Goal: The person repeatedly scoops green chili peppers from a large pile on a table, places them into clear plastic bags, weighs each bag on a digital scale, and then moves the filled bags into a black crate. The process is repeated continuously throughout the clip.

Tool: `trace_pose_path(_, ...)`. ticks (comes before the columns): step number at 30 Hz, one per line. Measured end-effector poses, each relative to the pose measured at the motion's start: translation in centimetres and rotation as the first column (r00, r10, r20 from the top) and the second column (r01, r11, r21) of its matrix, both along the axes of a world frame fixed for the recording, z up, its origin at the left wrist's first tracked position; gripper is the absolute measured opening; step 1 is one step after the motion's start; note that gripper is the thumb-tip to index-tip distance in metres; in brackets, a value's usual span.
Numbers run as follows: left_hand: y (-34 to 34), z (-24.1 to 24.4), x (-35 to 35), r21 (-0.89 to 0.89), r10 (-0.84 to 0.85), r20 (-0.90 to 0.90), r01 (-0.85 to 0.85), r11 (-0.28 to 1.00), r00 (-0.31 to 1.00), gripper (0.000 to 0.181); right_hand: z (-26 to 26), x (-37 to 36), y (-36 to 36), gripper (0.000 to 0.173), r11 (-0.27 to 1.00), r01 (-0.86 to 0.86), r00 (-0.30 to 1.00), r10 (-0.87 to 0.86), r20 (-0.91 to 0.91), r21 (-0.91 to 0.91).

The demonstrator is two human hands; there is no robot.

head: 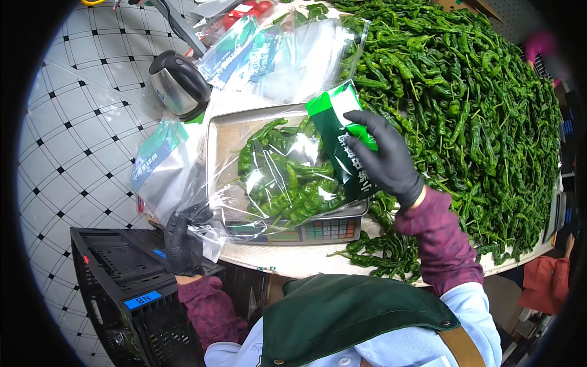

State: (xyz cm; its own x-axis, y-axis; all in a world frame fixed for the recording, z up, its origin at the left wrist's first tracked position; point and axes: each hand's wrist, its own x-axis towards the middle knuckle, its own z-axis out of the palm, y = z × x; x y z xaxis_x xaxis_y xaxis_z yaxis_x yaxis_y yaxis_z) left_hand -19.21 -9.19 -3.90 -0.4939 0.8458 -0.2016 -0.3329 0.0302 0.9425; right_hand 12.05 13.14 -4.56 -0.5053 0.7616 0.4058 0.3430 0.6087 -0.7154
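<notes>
A clear plastic bag of green peppers (293,183) with a printed green end lies on the metal tray (224,118) of a digital scale. At its printed end, my black-gloved right hand (383,153) has thumb and fingers closed on the bag. My gloved left hand (183,241) grips the crumpled clear end at the lower left, beside the scale. The scale's keypad (331,230) shows below the tray. More loose green peppers (440,101) form a large heap to the right.
Flat printed bags (293,59) lie behind the scale, and another bag (158,156) lies left of it. A steel electric kettle (179,85) stands at the back left. A black plastic crate (119,270) is at the lower left. Another person's red sleeve (545,282) shows far right.
</notes>
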Motion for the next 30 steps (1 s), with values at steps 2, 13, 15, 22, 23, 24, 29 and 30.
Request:
trace_pose_path(2, 0.5, -2.4, -0.4, 0.324, -0.181, 0.396, 0.047, 0.945, 0.9, 0.04, 0.2, -0.8, -2.6, 0.038, 0.988, 0.048, 0.996, -0.059, 0.067, 0.149)
trace_pose_path(13, 6.4, -6.7, 2.3, -0.156, -0.355, -0.188, 0.329, 0.931, 0.916, 0.036, -4.3, -2.1, -6.5, 0.056, 0.984, 0.037, 0.969, -0.078, 0.236, 0.175)
trace_pose_path(15, 7.6, -6.4, 1.6, -0.275, -0.465, -0.384, 0.382, 0.882, 0.798, 0.029, -4.6, -2.3, -6.2, 0.056, 0.985, 0.031, 0.975, -0.067, 0.212, 0.169)
trace_pose_path(22, 12.0, -4.5, 2.8, 0.01, -0.338, -0.775, 0.545, 0.838, 0.534, 0.031, -5.5, -2.2, -5.7, 0.059, 0.989, 0.043, 0.986, -0.065, 0.154, 0.145)
trace_pose_path(23, 12.4, -4.3, 2.6, -0.028, -0.309, -0.872, 0.592, 0.805, 0.379, 0.032, -5.6, -2.2, -5.8, 0.059, 0.99, 0.04, 0.987, -0.06, 0.147, 0.138)
trace_pose_path(24, 12.6, -4.2, 2.8, -0.058, -0.284, -0.913, 0.595, 0.802, 0.293, 0.03, -5.6, -2.1, -5.8, 0.059, 0.99, 0.044, 0.988, -0.063, 0.141, 0.131)
trace_pose_path(29, 13.5, -1.6, 4.7, -0.424, -0.418, -0.902, 0.405, 0.81, -0.11, 0.035, -5.3, -1.7, -5.7, 0.06, 0.989, 0.079, 0.983, -0.098, 0.156, 0.125)
trace_pose_path(30, 13.8, -2.2, 4.0, -0.518, -0.481, -0.856, 0.346, 0.783, -0.192, 0.034, -5.2, -1.8, -5.8, 0.061, 0.991, 0.074, 0.985, -0.091, 0.148, 0.114)
